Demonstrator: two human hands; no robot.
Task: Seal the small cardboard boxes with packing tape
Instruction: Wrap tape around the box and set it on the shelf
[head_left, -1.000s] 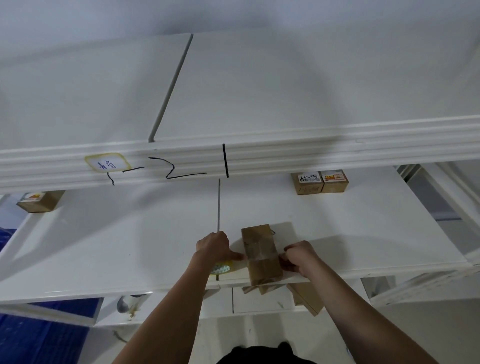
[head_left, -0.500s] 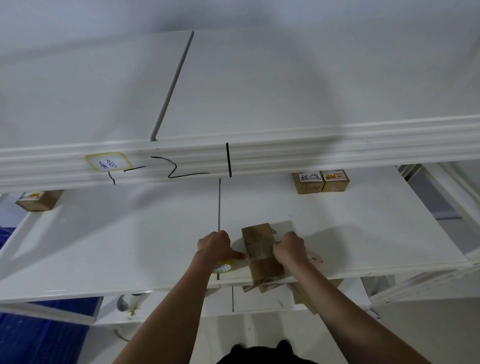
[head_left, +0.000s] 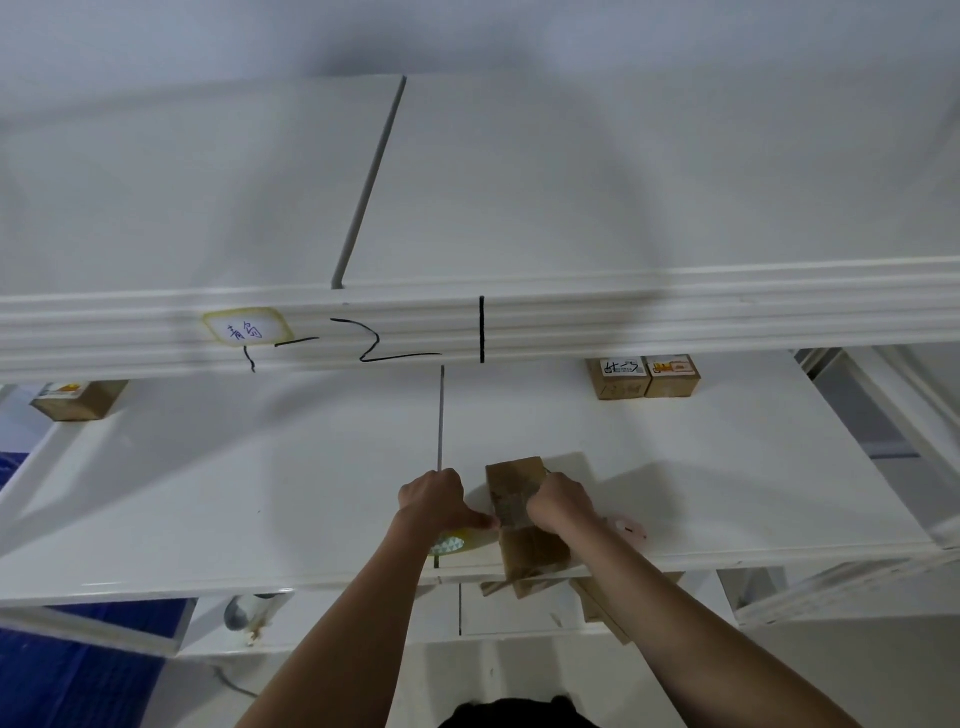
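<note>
A small brown cardboard box (head_left: 519, 551) lies near the front edge of the white shelf (head_left: 260, 493), with a strip of clear tape across its top. My right hand (head_left: 558, 504) sits on the box's top and right edge, fingers bent over it. My left hand (head_left: 434, 496) is just left of the box and grips a yellowish roll of packing tape (head_left: 454, 543). Its thumb points at the box side. Three other small labelled boxes stand on the shelf: two at the back right (head_left: 618, 376) (head_left: 671, 375) and one at the far left (head_left: 78, 399).
A pale pink round object (head_left: 628, 527) lies on the shelf right of the box. An upper shelf beam with black marker lines (head_left: 395, 343) hangs overhead. Brown cardboard pieces (head_left: 597, 605) sit on the lower level. Blue crates (head_left: 62, 675) are at the lower left.
My right hand moved left from beside the box onto its top, uncovering the pink object. My left hand and the tape roll stayed put.
</note>
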